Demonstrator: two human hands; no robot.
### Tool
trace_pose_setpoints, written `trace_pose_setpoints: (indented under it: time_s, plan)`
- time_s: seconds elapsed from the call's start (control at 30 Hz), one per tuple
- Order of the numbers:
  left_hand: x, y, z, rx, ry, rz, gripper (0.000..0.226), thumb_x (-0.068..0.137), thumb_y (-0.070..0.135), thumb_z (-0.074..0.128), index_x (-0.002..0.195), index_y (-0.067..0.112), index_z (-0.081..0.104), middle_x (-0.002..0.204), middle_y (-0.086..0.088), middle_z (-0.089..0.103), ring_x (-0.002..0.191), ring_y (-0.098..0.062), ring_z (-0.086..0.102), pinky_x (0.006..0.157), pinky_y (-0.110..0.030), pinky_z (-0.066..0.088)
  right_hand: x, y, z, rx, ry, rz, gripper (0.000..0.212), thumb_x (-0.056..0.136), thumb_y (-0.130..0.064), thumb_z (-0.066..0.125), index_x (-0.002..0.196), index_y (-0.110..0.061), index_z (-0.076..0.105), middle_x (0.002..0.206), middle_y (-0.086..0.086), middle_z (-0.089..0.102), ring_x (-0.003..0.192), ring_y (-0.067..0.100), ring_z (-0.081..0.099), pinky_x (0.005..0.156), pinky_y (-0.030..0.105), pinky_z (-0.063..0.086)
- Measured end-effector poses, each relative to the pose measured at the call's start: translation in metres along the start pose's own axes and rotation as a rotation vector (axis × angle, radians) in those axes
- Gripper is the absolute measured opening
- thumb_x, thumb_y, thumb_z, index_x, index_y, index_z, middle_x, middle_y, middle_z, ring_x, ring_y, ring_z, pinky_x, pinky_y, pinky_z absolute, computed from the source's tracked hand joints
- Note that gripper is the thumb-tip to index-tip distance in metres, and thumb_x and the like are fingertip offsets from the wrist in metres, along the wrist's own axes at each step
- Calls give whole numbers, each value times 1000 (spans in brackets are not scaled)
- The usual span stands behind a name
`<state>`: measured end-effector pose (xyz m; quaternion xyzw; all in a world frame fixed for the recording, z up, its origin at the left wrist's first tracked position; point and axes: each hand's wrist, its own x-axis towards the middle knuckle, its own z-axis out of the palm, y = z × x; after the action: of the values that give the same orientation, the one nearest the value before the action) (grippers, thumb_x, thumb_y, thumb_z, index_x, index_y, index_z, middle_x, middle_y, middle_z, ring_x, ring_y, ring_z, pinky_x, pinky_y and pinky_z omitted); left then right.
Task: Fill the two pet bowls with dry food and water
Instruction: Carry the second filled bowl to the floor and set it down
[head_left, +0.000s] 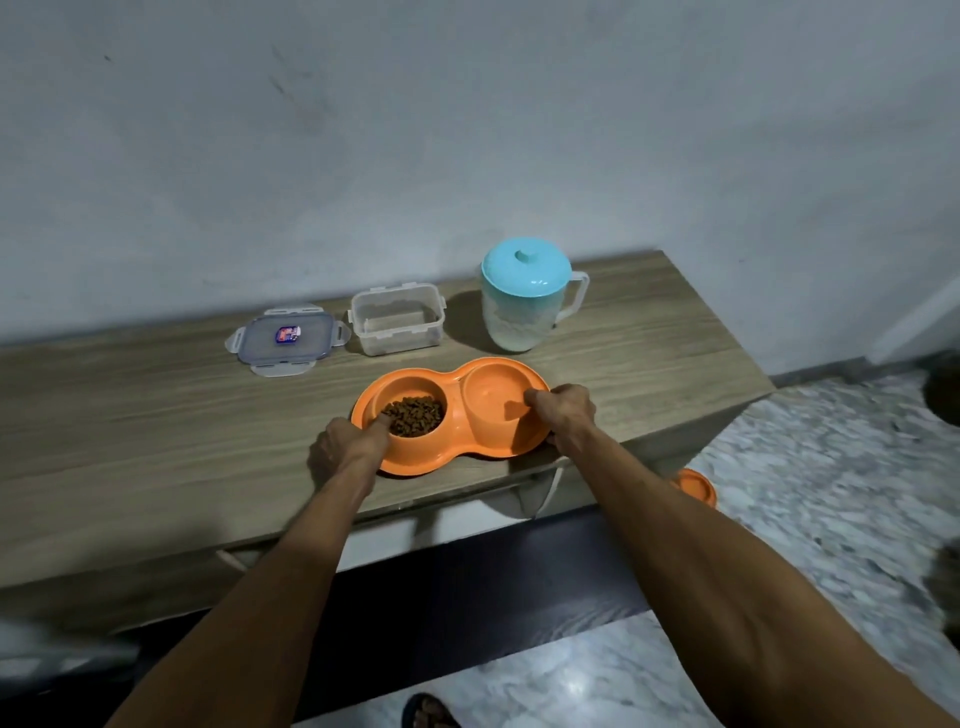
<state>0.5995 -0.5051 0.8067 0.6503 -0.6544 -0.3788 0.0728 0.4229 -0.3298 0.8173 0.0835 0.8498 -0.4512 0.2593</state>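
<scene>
pet bowl (460, 434) in the grip of left hand (347, 447) and right hand (563, 410), opposite ends

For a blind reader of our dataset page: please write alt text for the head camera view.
A person's left hand and right hand grip opposite ends of an orange double pet bowl on a wooden counter; its left bowl holds kibble. Behind stand an open clear container, its lid, and a blue-lidded pitcher.

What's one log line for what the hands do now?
left hand: grips orange plastic double pet bowl | right hand: grips its other end | brown dry kibble: in left half | water: cannot tell
</scene>
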Motion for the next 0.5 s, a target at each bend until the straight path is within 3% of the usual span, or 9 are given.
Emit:
trace_pose_setpoints:
  time_s: [0.13,0.27,0.4,0.5]
  plan:
    - [-36,17,21,-33,-21,24,50,71,56,68,88,9,72,89,-13,73,81,-36,67,76,-41,56,3,15,-47,37,19,-15,42,76,-33,76,105,-6,66,108,15,68,98,35,65,84,51,59]
    - [-81,34,56,-101,-60,59,47,77,47,72,96,3,71,103,-17,70,92,-37,66,74,-37,51,9,35,-108,75,42,-16,45,79,-31,76,113,-3,64,110,17,68,97,34,66,82,50,60]
    - [-135,54,99,-117,-63,102,47,71,48,74,88,4,70,103,-18,70,92,-39,66,85,-45,56,19,64,-179,108,67,4,45,76,-31,78,109,-3,66,109,16,69,97,34,67,76,49,61]
    - [-176,69,139,-165,-98,121,50,76,41,75,101,-1,69,117,-22,65,104,-38,63,81,-37,50,29,87,-237,134,109,6,48,70,-31,79,108,-3,69,108,15,70,98,35,66,75,50,61]
